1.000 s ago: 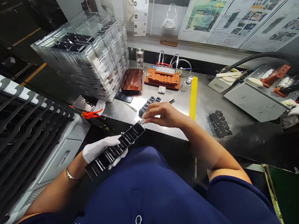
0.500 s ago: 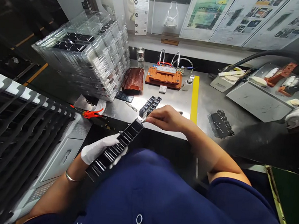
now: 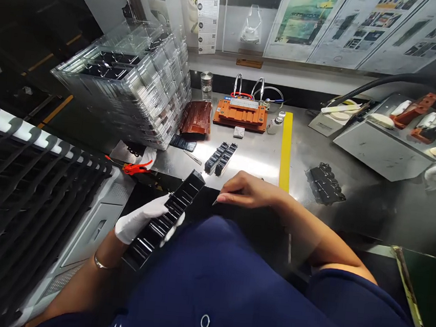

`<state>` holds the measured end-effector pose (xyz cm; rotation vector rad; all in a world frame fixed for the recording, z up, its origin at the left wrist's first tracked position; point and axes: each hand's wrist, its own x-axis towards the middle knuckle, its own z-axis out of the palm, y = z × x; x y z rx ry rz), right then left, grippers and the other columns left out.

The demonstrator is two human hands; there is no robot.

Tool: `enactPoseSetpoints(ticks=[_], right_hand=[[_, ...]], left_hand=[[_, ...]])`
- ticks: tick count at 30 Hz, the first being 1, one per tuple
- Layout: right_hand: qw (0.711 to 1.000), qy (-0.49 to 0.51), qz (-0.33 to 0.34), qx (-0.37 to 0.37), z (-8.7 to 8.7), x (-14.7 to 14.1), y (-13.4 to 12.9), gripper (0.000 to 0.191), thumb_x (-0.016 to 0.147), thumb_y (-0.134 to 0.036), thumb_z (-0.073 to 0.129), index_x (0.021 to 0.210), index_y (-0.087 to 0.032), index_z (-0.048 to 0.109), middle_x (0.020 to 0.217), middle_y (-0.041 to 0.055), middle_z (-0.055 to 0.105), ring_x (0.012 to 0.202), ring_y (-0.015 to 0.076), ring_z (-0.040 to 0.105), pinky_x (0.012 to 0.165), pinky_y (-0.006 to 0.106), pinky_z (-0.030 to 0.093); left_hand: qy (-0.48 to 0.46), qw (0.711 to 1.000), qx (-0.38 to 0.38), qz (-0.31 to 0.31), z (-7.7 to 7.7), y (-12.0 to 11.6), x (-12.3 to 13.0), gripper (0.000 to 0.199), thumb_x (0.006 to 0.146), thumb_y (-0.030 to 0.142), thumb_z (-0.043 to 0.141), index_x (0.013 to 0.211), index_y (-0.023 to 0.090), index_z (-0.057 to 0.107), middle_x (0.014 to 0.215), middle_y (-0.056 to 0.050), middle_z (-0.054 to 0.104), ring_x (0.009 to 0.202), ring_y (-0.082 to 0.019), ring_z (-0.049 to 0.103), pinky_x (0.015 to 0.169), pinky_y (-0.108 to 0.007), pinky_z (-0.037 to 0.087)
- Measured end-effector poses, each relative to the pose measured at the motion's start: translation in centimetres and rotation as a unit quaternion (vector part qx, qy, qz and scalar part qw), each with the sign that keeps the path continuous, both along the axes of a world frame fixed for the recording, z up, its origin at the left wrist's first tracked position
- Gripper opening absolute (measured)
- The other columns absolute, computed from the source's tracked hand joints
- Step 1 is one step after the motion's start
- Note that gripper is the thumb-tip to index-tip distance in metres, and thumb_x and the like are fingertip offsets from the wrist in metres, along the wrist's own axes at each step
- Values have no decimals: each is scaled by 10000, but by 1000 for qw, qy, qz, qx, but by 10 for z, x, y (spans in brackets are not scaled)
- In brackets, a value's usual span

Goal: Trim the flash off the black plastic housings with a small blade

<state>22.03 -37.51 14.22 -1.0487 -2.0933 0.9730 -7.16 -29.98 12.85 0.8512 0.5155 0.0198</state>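
Observation:
A long black slotted plastic part [image 3: 184,196] slants up to the right in front of the bench edge. My left hand [image 3: 147,218], in a white glove, is wrapped round its middle. My bare right hand [image 3: 243,190] is closed in a pinch on a small thin pointed tool [image 3: 215,201], a short way right of the part and not touching it. Two shorter black parts [image 3: 215,157] [image 3: 226,159] lie side by side on the bench beyond my hands.
An orange fixture [image 3: 241,113] stands at the back of the metal bench [image 3: 249,159]. Stacked clear trays [image 3: 148,85] rise at the left, above an orange-red tool [image 3: 137,168]. Black parts [image 3: 324,184] lie right of the yellow strip [image 3: 286,149].
My right hand with the pointed tool has moved away from the upper end of the black part, down and to the right. The long part has shifted slightly left.

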Motion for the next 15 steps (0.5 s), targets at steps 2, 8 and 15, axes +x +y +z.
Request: enactPoseSetpoints(ticks=[2, 8, 15], right_hand=[[995, 41, -82, 26, 0, -7, 2, 482, 972, -478, 464, 685, -131, 638, 527, -25, 483, 485, 62, 374, 479, 205, 302], [945, 69, -313, 64, -12, -38, 14, 581, 965, -583, 384, 631, -146, 571, 533, -21, 464, 512, 75, 387, 512, 219, 318], [930, 43, -355, 79, -24, -61, 20, 537, 983, -511, 369, 614, -158, 534, 544, -16, 471, 511, 76, 370, 511, 221, 292]], left_hand=[[7, 1000, 12, -9, 2, 0, 2, 452, 765, 516, 664, 1060, 189, 561, 820, -33, 596, 497, -115, 563, 396, -217, 456], [45, 995, 82, 21, 8, -3, 14, 455, 758, 514, 681, 1067, 203, 563, 842, -31, 602, 542, -114, 549, 454, -228, 439], [90, 987, 130, 42, 11, -1, 15, 467, 804, 456, 651, 1183, 212, 528, 828, 0, 584, 619, -115, 499, 584, -250, 433]])
